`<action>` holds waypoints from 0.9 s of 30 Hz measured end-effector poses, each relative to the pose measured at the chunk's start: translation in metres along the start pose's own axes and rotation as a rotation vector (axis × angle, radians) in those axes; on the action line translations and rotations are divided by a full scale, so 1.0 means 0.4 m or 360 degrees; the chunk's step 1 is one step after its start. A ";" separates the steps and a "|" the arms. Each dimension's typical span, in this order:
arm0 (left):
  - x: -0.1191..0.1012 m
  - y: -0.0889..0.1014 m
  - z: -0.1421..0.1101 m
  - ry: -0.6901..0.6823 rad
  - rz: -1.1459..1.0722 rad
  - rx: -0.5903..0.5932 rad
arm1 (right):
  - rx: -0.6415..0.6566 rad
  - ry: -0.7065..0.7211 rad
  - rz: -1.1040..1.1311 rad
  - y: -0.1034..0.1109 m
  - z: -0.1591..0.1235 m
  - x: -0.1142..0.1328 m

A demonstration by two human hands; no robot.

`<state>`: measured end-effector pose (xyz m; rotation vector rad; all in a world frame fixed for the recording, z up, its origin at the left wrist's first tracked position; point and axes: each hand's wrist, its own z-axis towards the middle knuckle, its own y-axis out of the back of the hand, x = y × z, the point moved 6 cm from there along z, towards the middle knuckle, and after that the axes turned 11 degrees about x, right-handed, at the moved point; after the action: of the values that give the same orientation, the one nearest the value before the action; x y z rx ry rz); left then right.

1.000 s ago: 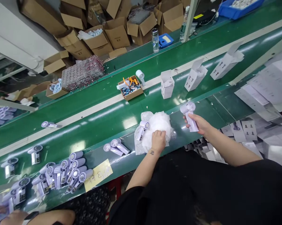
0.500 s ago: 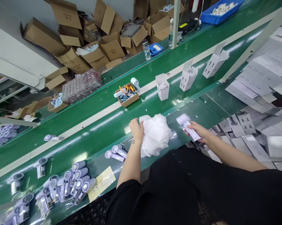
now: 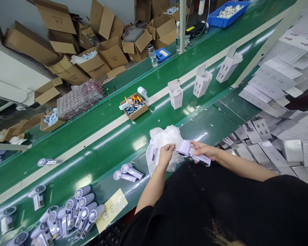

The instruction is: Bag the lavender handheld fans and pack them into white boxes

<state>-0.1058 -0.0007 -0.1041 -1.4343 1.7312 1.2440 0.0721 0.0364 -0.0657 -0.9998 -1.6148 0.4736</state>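
Observation:
My right hand (image 3: 204, 150) grips a pale lilac handheld fan (image 3: 188, 152) by its handle, the round head pointing left. My left hand (image 3: 166, 152) is pinched on the thin clear plastic of a pile of white bags (image 3: 164, 140) that lies on the green bench edge. The fan's head is close to my left fingers. Another lilac fan (image 3: 152, 152) lies wrapped in plastic at the pile's left side.
Two loose fans (image 3: 128, 172) lie left of the pile; several more (image 3: 77, 213) sit by a yellow note (image 3: 112, 210). Open white cartons (image 3: 175, 94) stand on the green conveyor (image 3: 97, 136). A small parts box (image 3: 133, 106) sits behind. Flat white cartons (image 3: 277, 136) are stacked at right.
My right hand has brought the fan left to the bag pile. My left hand has come back from the pile's far left corner to its near edge and pinched the plastic.

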 end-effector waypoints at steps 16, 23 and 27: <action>-0.208 -0.033 -0.130 -0.1085 0.0676 -0.0366 | -0.0657 0.0100 -0.0109 -0.020 -0.074 0.032; -0.273 -0.241 -0.101 -0.1497 0.0894 0.0297 | -0.0965 0.0427 0.0213 0.022 -0.153 0.024; -0.278 -0.287 -0.003 -0.0808 0.0359 0.0484 | -0.1240 0.0395 0.0404 0.098 -0.219 -0.011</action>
<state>0.0338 0.0468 -0.0422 -0.6872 1.6571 1.2560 0.1678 0.0376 -0.0716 -1.7787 -1.4619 -0.1468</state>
